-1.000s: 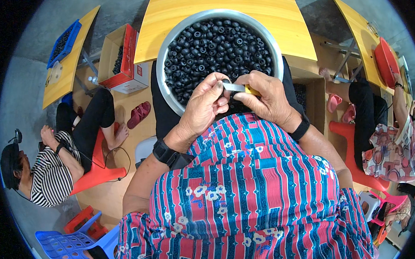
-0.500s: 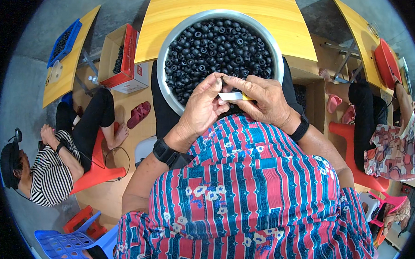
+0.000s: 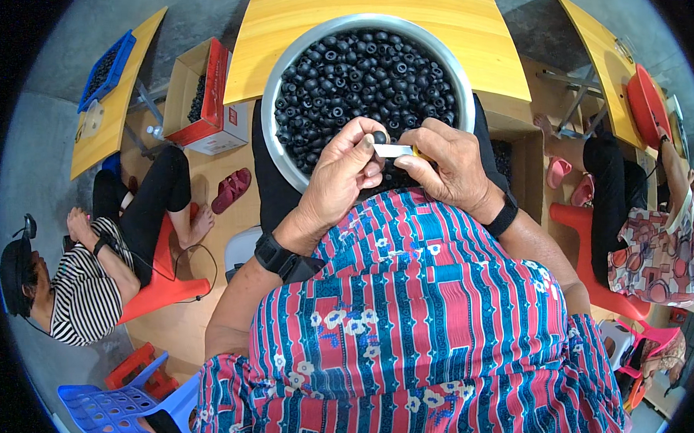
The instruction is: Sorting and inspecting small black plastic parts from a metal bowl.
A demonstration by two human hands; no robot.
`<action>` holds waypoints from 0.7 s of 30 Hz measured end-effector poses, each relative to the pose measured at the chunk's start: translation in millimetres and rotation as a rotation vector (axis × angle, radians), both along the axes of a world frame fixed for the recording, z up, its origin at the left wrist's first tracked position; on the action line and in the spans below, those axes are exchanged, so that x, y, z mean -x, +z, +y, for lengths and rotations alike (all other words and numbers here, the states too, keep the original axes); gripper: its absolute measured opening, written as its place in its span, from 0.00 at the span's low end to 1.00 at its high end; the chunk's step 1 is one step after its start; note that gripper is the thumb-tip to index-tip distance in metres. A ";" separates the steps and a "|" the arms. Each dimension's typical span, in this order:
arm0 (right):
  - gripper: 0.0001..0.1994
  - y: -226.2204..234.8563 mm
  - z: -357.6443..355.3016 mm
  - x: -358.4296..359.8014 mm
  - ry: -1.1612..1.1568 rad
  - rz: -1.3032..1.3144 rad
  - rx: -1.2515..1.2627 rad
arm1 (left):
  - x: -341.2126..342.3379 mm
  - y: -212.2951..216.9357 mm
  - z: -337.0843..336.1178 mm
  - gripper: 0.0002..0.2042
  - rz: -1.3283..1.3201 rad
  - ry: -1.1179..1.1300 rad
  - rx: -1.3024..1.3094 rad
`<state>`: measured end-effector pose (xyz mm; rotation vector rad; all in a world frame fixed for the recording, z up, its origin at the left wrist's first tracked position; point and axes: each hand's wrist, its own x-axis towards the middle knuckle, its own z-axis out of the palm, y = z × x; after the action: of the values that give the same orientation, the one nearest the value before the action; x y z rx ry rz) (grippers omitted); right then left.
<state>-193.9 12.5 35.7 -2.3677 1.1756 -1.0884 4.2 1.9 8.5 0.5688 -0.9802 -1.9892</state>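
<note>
Above the near rim of a metal basin [image 3: 466,103], my left hand [image 3: 343,164] pinches one small round black piece [image 3: 379,137] between thumb and fingers. My right hand [image 3: 449,159] is closed around a small knife [image 3: 393,150] with a short pale blade and a bit of yellow handle showing. The blade lies flat against or just beside the black piece; exact contact is hard to make out. Heaped in the basin are many similar glossy black pieces [image 3: 364,76], several with a round hole in them.
The basin rests against a yellow table [image 3: 368,0]. A cardboard box [image 3: 195,99] with black pieces stands left, another box [image 3: 524,147] right. Seated people [image 3: 94,266] are on both sides, near side tables. A blue chair [image 3: 123,400] is at lower left, dark red slippers [image 3: 231,190] on the floor.
My right hand has turned and its fingers have drawn back from the black piece, which now shows more plainly. The blade has shifted slightly up and right.
</note>
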 end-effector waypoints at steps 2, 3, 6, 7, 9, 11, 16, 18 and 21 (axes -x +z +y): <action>0.12 0.0 0.4 -0.6 -0.010 0.006 0.006 | -0.1 0.2 0.1 0.11 -0.023 -0.013 0.036; 0.12 0.1 0.7 -0.8 -0.016 0.010 0.010 | 0.3 1.4 0.4 0.11 -0.025 -0.019 0.046; 0.12 -1.7 -1.1 -0.6 -0.013 0.001 0.013 | -1.1 1.7 -0.3 0.11 -0.021 -0.044 0.049; 0.12 -2.0 -1.6 -0.4 -0.012 0.010 0.002 | -1.8 1.6 -0.8 0.11 -0.018 -0.053 0.046; 0.12 -1.3 -0.2 0.2 -0.017 0.032 -0.012 | -2.1 1.9 -0.2 0.11 -0.020 -0.054 0.042; 0.12 -1.4 -0.2 -0.2 -0.015 0.019 -0.001 | -1.8 2.1 -0.1 0.11 -0.021 -0.055 0.040; 0.12 -1.2 -0.2 -0.2 -0.019 0.012 0.004 | -1.7 2.2 -0.1 0.11 -0.020 -0.056 0.043; 0.12 -0.7 0.2 -0.6 -0.022 0.010 0.003 | -2.3 2.4 -0.1 0.11 -0.024 -0.057 0.049; 0.12 -3.0 -0.5 -1.0 -0.021 0.002 0.011 | -1.1 4.2 2.2 0.12 -0.036 -0.029 0.053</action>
<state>-192.9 12.0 32.6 -2.3706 1.2009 -1.1015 5.3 4.1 12.7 0.5658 -1.0651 -1.9783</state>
